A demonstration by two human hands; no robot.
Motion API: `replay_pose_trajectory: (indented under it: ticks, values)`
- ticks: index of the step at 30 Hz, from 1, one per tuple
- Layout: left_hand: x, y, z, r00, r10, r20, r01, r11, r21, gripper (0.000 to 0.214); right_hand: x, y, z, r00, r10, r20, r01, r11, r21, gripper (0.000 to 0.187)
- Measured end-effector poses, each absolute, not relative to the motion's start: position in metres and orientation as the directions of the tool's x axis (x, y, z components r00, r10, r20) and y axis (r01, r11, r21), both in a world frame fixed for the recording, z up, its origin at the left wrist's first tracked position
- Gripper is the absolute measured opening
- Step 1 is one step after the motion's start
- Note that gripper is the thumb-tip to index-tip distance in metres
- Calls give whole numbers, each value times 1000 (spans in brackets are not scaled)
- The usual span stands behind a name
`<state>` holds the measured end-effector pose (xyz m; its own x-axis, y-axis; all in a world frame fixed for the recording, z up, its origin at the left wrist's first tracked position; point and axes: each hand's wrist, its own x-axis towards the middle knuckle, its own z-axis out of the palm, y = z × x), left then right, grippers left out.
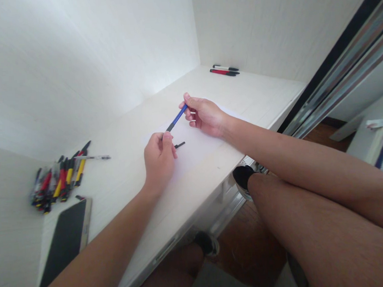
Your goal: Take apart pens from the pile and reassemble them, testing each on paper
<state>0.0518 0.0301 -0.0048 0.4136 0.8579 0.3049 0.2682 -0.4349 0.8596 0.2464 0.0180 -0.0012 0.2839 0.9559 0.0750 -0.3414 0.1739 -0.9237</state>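
Note:
A blue pen (178,115) with a dark grip section slants between my two hands above a white sheet of paper (195,154). My left hand (161,157) pinches its dark lower end between thumb and fingers. At the upper end, my right hand (204,113) closes thumb and forefinger on the blue barrel, its other fingers curled loosely. A small black piece (180,145), which looks like a pen cap or clip, shows just right of my left fingers; whether they touch it I cannot tell.
Toward the back right corner lie a red pen (222,72) and a white pen (225,67). A pile of several pens (60,178) is at the left, with a clear pen (95,157) beside it. Nearer me rests a dark-screened phone (65,242). White walls border the desk (124,126).

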Motion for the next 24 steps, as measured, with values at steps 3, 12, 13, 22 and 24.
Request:
replay_pose_trajectory:
  ticks: [3, 12, 13, 22, 24]
  values:
    - [51, 30, -5, 419, 847, 328, 280, -464, 841, 28, 247, 18, -2, 279, 958, 74, -342, 170, -924, 49]
    - [50, 30, -4, 424, 862, 277, 243, -403, 882, 37, 247, 18, 0, 276, 958, 71, -319, 161, -934, 49]
    - [50, 30, -3, 417, 871, 258, 235, -378, 895, 39, 246, 18, 0, 276, 958, 73, -318, 163, -934, 49]
    - [52, 27, 1, 381, 909, 169, 242, -275, 931, 59, 245, 16, 0, 268, 961, 73, -324, 162, -932, 46]
    - [52, 28, -1, 395, 893, 215, 240, -326, 914, 46, 245, 16, 0, 279, 957, 72, -326, 165, -931, 46]
